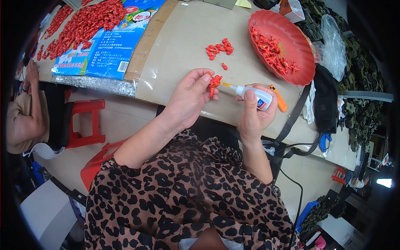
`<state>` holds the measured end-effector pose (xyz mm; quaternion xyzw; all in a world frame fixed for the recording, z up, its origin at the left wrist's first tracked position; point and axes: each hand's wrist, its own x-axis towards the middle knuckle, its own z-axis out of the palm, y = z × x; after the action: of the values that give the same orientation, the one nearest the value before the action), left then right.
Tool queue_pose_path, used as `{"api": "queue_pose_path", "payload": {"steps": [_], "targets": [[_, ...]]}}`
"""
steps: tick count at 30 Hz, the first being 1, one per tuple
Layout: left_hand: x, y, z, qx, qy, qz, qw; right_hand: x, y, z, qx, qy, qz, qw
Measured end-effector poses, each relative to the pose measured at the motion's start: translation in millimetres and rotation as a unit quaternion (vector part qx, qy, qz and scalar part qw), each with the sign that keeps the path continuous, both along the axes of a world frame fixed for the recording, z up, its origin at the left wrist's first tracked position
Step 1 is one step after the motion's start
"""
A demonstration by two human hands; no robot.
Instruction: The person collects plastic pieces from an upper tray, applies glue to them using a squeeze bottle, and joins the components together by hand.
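Leopard-print cloth (183, 196) of the wearer's top filled the lower middle of the view, nearest the camera, and past it both hands met over the near edge of the table (175, 50). The left hand (189, 96) pinched a small, knobbly red figurine (215, 82) between thumb and fingers, just over that edge. The right hand (256, 114) was wrapped around a white squeeze bottle (263, 93), apparently of glue, its thumb along the side and its thin yellow nozzle (226, 85) aimed leftward at the figurine; whether the tip touched it or stopped just short could not be told. The work in hand looked like putting a dab of adhesive on the piece, and doing it well likely called for a steady pinch, fingertips clear of the tip, and a light squeeze, since a hard one could have flooded so small a joint or stuck skin to it. Bringing the two wrists close, or bracing one on the table, would probably have steadied the aim. A loose cluster of red pieces (221, 48) lay within easy reach beyond the hands, with a single red piece (224, 66) nearer. To the right, a red scalloped bowl (271, 21) held more figures, and an orange box cutter (280, 100) lay just beside the bottle, where the right hand needed care not to knock it.
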<state>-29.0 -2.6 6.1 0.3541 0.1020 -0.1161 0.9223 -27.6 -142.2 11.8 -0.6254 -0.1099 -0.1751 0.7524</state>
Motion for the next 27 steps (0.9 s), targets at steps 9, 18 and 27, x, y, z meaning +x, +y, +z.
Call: {"api": "queue_pose_path", "payload": {"steps": [9,18,27], "targets": [[-11.2,4.3,-13.3,-0.046,-0.002,0.053,0.998,1.4,6.3,-14.9,0.287,0.162,0.115,0.937],[-7.6,2.8,-4.1,-0.054,-0.042,-0.024,0.997,18.4,8.3,-6.0,0.42,0.279,0.206,0.838],[0.2,2.5,-6.8,-0.063,-0.052,-0.03,0.996,20.9,15.8,-6.0,0.404,0.282,0.205,0.846]]}}
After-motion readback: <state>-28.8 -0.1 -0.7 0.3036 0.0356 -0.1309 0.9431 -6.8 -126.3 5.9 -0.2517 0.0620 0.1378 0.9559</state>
